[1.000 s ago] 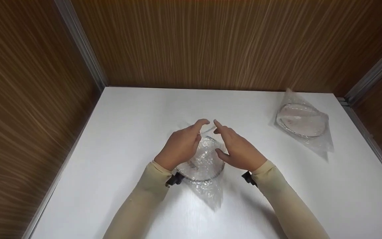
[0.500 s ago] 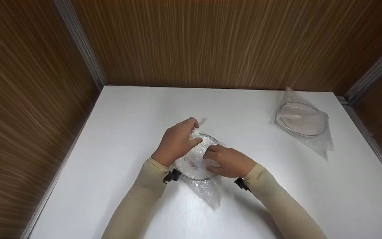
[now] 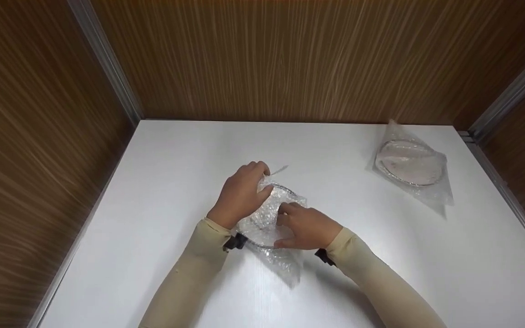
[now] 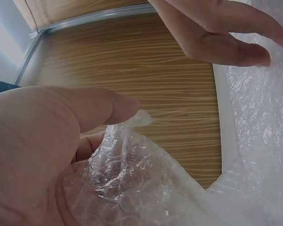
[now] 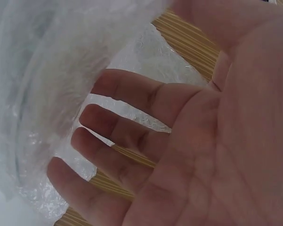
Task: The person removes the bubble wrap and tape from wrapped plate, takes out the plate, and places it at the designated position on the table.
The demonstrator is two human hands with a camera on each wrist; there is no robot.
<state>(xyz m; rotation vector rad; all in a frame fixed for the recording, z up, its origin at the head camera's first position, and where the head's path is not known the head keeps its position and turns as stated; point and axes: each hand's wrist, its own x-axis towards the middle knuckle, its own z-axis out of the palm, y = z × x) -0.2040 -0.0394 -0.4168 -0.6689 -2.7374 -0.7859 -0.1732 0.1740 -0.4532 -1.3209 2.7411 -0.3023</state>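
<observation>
Between my hands lies a round, flat thing with a dark rim, wrapped in clear bubble wrap; the wrap blurs what it is. My left hand is at its far left side. In the left wrist view, that hand's thumb and fingers hold a loose flap of the wrap, and a small clear strip sticks out at the flap's tip. My right hand is over the near right side. Its loosely extended fingers touch the edge of the wrap in the right wrist view.
A second round thing in bubble wrap lies at the white table's back right. Brown wood-grain panels stand behind and at both sides. A pointed corner of wrap reaches toward the front.
Both hands were raised over the wrapped thing with fingertips close together. The left has moved slightly left onto the flap; the right has come down and nearer, onto the wrap.
</observation>
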